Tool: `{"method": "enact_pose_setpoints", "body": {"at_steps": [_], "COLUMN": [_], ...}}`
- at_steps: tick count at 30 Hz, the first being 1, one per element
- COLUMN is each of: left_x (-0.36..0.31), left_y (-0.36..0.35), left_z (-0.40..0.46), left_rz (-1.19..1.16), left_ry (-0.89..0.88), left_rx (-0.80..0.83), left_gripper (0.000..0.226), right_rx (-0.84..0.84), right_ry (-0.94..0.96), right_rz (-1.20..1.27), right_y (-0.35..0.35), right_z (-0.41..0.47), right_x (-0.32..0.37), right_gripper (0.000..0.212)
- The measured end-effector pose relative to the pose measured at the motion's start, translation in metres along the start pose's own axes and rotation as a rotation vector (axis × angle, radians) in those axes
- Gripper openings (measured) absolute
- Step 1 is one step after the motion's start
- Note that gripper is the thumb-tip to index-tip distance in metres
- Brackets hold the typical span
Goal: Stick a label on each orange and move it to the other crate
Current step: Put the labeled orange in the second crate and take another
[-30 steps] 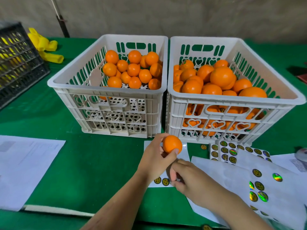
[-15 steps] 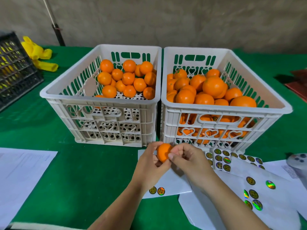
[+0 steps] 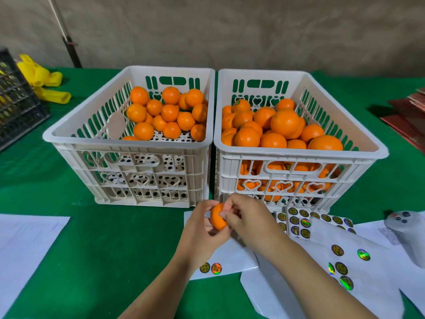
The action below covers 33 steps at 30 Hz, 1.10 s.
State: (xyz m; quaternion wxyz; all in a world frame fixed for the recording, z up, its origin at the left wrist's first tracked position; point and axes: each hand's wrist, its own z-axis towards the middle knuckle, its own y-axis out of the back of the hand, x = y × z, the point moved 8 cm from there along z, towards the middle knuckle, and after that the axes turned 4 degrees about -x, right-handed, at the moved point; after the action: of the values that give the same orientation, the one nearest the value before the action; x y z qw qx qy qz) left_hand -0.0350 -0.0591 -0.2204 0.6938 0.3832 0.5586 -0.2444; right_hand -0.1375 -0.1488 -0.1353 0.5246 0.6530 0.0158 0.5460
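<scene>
My left hand (image 3: pixel 202 229) grips a small orange (image 3: pixel 217 217) just in front of the two white crates, low over the table. My right hand (image 3: pixel 247 217) has its fingers curled against the orange's right side, thumb pressing on its skin; any label under the fingers is hidden. The left crate (image 3: pixel 128 143) holds a shallow layer of oranges at its back right. The right crate (image 3: pixel 303 153) is heaped with oranges. Sheets of round gold and holographic labels (image 3: pixel 299 223) lie to the right of my hands, and two labels (image 3: pixel 210 268) sit on a sheet under my left wrist.
Green cloth covers the table (image 3: pixel 96 249). White papers (image 3: pixel 25 245) lie at the near left. A black crate (image 3: pixel 16 104) and yellow gloves (image 3: pixel 43 81) sit at the far left. A grey device (image 3: pixel 409 231) rests at the right, dark red folders (image 3: pixel 409 118) beyond it.
My right hand came up from the label sheet to the orange and now presses on it. Both hands with the orange sit lower in view as my head tilted up.
</scene>
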Motion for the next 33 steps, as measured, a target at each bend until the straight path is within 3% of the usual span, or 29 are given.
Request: {"method": "enact_pose_setpoints", "body": {"at_steps": [4, 9, 14, 18, 20, 24, 33], "left_x": [0.003, 0.004, 0.004, 0.006, 0.006, 0.008, 0.006], "left_y": [0.001, 0.000, -0.004, -0.003, -0.002, -0.006, -0.005], "left_z": [0.000, 0.001, -0.001, -0.001, -0.001, -0.004, -0.007], "left_rz": [0.006, -0.007, -0.037, -0.030, -0.040, -0.140, -0.157], "left_ry": [0.013, 0.020, -0.005, 0.000, -0.007, 0.012, 0.008], "left_rx": [-0.008, -0.008, 0.038, 0.023, 0.020, 0.050, 0.049], "left_gripper": [0.060, 0.063, 0.062, 0.061, 0.061, 0.065, 0.070], "right_rx": [-0.107, 0.050, 0.172, 0.207, 0.231, 0.304, 0.328], "right_ry": [-0.077, -0.114, -0.100, -0.169, -0.170, -0.208, -0.233], "right_rz": [0.318, 0.315, -0.037, -0.267, -0.191, 0.292, 0.508], "right_y": [0.025, 0.007, -0.006, 0.000, -0.003, -0.015, -0.021], "right_z": [0.009, 0.014, 0.015, 0.012, 0.010, 0.005, -0.004], "right_x": [-0.005, -0.008, -0.013, -0.026, -0.028, -0.023, -0.019], "right_gripper": [0.013, 0.013, 0.015, 0.035, 0.034, 0.029, 0.034]}}
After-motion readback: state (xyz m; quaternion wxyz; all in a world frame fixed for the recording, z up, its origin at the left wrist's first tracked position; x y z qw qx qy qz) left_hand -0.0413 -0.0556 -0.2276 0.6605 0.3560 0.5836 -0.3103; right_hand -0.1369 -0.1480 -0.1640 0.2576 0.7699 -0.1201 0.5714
